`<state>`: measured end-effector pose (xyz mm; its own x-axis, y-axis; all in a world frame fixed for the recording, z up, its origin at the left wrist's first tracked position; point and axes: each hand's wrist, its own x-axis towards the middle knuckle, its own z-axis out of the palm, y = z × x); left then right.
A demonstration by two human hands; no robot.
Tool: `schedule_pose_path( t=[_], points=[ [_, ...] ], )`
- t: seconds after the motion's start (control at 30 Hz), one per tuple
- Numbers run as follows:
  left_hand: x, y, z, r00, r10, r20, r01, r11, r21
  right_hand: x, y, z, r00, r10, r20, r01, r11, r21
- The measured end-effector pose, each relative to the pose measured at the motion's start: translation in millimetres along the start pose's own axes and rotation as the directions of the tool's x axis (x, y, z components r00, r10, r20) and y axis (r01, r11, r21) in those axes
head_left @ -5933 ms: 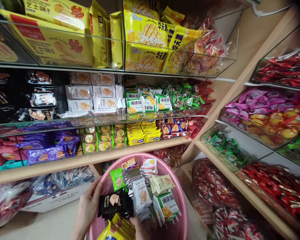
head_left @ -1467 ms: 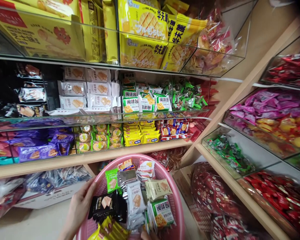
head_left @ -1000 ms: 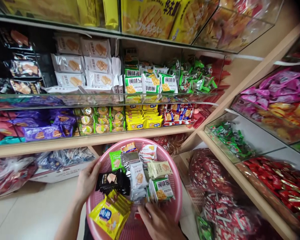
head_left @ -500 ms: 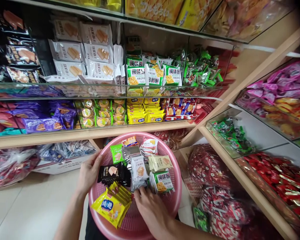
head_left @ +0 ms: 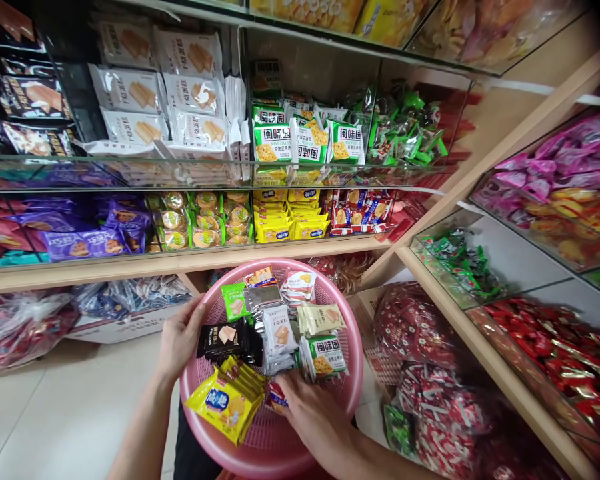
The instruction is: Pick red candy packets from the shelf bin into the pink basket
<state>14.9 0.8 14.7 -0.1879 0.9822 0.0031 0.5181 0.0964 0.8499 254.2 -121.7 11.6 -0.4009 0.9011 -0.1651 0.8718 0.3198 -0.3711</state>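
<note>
Before the snack shelves [head_left: 180,264], the left hand [head_left: 180,337] is closed around the left rim of the pink basket [head_left: 267,437], beside a black packet [head_left: 227,337]. The right hand [head_left: 307,410] lies inside the basket, fingertips at a small red packet [head_left: 278,398] partly hidden under yellow packets [head_left: 225,400]. Whether this hand grips anything cannot be determined.

Right hand [head_left: 307,413] fingertips hidden under packets [head_left: 280,337] in basket [head_left: 353,373], top-shelf yellow packs [head_left: 305,8] cut off, right-side sweets [head_left: 555,347] blurred

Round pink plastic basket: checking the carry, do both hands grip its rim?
No, the left hand holds the round pink plastic basket; the right hand is among its packets.
</note>
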Motion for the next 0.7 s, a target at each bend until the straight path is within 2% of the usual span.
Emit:
schedule_pose_path(
  t=[0.17,0.37,0.5,0.57,0.63,0.7],
  points=[
    [1,-5,-0.4,1.0,-0.02,0.017,0.02,1.0,-0.013,10,-12,-3,0.997,0.004,0.075,0.007,0.989,-0.151],
    [3,-9,0.8,1.0,-0.017,0.023,0.018,0.998,-0.053,13,-15,-5,0.996,0.025,0.084,-0.014,0.99,-0.138],
    [2,-9,0.8,1.0,-0.023,0.021,0.024,0.998,-0.059,3,-12,-10,0.996,0.058,0.069,-0.057,0.998,-0.018],
    [2,-8,0.7,0.999,-0.028,0.02,0.03,0.997,-0.064,-2,-10,-15,0.996,0.079,0.047,-0.084,0.99,0.113],
    [2,-7,0.6,0.999,-0.034,0.024,0.036,0.996,-0.076,-7,-7,-23,0.993,0.112,0.02,-0.113,0.946,0.304],
    [2,-7,0.6,0.999,-0.037,0.027,0.039,0.996,-0.08,-12,-4,-33,0.983,0.182,0.006,-0.161,0.859,0.487]
  ],
)
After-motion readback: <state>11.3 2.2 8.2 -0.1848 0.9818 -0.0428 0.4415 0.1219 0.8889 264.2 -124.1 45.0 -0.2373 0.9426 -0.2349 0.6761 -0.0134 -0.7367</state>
